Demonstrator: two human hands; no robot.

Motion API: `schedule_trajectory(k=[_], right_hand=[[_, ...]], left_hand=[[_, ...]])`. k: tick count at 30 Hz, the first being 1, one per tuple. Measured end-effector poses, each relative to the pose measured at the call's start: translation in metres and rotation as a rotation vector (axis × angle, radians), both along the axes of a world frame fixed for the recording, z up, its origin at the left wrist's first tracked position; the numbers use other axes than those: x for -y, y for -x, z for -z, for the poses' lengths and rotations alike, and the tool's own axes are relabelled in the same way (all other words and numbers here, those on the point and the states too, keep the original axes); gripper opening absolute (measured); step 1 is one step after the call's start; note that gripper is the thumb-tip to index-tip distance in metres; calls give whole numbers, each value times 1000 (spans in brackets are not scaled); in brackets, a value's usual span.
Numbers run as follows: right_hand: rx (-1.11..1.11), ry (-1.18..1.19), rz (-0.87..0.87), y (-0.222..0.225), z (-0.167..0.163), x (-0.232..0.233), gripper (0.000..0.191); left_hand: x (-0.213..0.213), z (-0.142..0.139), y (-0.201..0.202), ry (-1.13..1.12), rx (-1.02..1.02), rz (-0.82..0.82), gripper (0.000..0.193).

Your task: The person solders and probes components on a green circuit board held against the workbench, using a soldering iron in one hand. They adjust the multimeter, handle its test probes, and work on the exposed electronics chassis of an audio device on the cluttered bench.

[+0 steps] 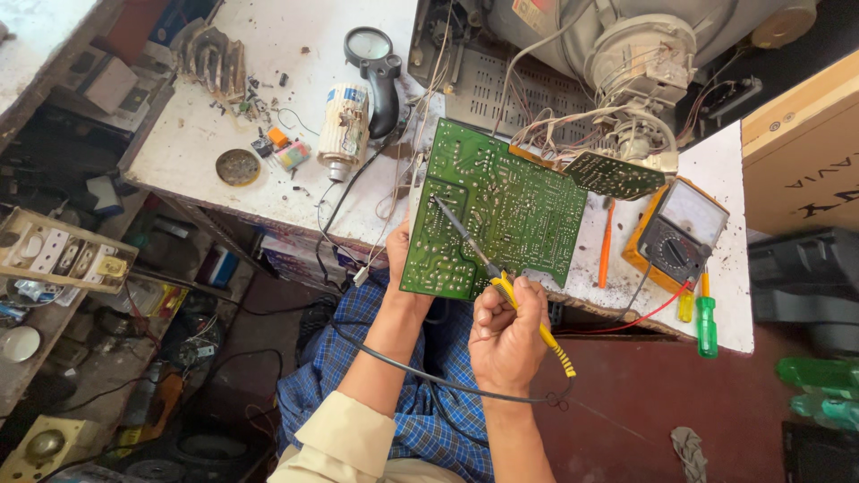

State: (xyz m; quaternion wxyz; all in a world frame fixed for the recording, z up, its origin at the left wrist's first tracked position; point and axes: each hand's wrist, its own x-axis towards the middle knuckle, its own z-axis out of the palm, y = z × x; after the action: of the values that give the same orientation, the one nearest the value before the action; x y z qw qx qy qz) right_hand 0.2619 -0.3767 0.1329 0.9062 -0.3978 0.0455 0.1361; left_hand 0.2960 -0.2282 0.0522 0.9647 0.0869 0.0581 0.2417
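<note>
Green circuit board, solder side up, sits tilted over the near edge of the white table, just beyond both hands. In the head view the left hand grips the board's near left edge, with fingers tucked behind it and the thumb against the side, so it is closed on the board. The right hand is wrapped tight around the yellow handle of a soldering iron, whose dark shaft runs up and to the left from the fist; its tip rests on the board's upper left area. A black cord leaves the iron's striped tail, loops under the right wrist and crosses the left forearm above a blue checked cloth on the lap. Just right of the right hand, on the table, lies an orange-cased analogue multimeter with a red lead, an orange screwdriver between it and the board, and a green-handled screwdriver at the table's near edge. Beyond the board, wires run to the neck of a picture tube. Left of the left hand lie a black magnifying glass, a paper-wrapped roll and a round tin.
</note>
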Motion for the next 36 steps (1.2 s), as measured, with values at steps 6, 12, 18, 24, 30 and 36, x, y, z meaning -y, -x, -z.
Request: schedule_trajectory(k=[6,12,18,24,30,36], right_hand=[[41,73,30,3,-7,-3,17],[182,169,39,3,-13,-4,21],[225,180,100,4,-2,14,17],[-42,-311,126,-14,46,128,18],[-86,-429,205,-32,108,196,23],[-167,-366,256,-32,112,195,29]], left_hand=[[0,-9,2,-8,102,-9,46],[1,-4,1,-50,109,-30,42],[1,1,1,-43,-52,-46,31],[-1,11,5,-13,-128,-8,29],[3,13,13,-176,-231,-122,23],[1,11,14,-103,-226,-107,26]])
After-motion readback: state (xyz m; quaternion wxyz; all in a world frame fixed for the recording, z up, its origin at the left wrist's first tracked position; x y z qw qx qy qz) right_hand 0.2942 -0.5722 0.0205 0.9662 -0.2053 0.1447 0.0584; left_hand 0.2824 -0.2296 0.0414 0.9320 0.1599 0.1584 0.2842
